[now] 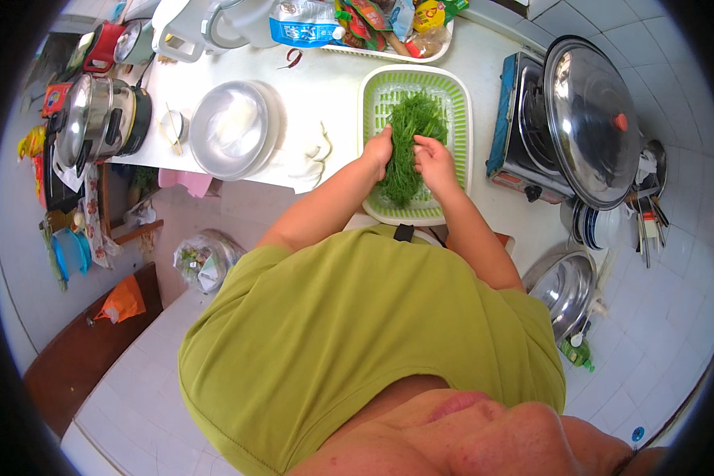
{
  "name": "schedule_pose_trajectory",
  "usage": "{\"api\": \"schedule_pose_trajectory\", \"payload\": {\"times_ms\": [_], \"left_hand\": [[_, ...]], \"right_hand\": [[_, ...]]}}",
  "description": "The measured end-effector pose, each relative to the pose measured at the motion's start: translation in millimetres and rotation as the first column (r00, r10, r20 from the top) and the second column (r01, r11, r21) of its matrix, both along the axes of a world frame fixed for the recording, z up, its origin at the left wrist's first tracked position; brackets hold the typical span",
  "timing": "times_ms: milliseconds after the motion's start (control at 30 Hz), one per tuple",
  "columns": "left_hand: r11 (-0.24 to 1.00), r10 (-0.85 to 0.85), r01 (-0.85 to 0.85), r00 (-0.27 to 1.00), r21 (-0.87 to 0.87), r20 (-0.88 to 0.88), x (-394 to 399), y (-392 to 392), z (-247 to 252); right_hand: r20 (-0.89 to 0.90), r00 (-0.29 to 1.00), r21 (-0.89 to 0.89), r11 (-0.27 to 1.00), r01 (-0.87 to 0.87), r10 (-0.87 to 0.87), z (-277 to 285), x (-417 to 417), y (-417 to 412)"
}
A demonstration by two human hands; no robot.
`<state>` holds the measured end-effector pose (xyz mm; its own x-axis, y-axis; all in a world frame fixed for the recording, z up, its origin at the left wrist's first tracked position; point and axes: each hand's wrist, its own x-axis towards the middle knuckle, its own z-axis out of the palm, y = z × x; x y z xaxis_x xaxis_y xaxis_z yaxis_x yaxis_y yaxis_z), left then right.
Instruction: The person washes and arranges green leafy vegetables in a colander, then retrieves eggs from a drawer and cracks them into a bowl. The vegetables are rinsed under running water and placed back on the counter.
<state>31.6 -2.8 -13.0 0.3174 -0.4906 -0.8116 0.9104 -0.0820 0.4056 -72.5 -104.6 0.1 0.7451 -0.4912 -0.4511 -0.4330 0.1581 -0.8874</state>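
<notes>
A thick bunch of feathery green herb (407,166), like dill or fennel fronds, lies over a white plastic basket with a green slotted liner (459,143). My left hand (381,153) is closed around the bunch's left side, its thumb pointing up along the greens. At the right edge of the bunch, my right hand (437,165) has its fingers bent in and the fingertips on the fronds. Some of those fingertips are hidden among the greens. Through the slots around the herb, the basket floor shows.
To the left are a metal bowl (229,130), garlic (314,156) and a steamer pot (89,122). Seasoning packets fill a white tray (443,53) behind. A large lid (595,122) leans on the gas stove (520,119) at right, near a steel basin (565,291).
</notes>
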Motion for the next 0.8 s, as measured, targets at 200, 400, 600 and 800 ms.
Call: {"api": "schedule_pose_trajectory", "payload": {"times_ms": [200,400,600,800], "left_hand": [[0.977,-0.183,0.074,0.766,0.199,0.617,-15.9,7.1,10.0],[0.975,0.003,-0.047,0.979,-0.215,-0.202,-15.2,7.1,1.5],[0.906,-0.368,0.116,0.690,0.407,0.623,-18.3,5.1,-3.2],[0.899,-0.436,0.077,0.250,0.431,0.865,-18.9,10.5,-2.0]], "right_hand": [[-0.108,0.987,-0.828,0.540,-0.153,0.114,-24.8,-2.7,-15.3],[-0.087,0.996,-0.811,0.579,-0.083,0.020,-19.0,8.7,22.9],[-0.148,0.989,-0.918,0.371,-0.140,0.007,-15.6,11.4,-21.2],[-0.480,0.870,-0.825,0.279,-0.491,0.111,-47.6,14.7,23.9]]}}
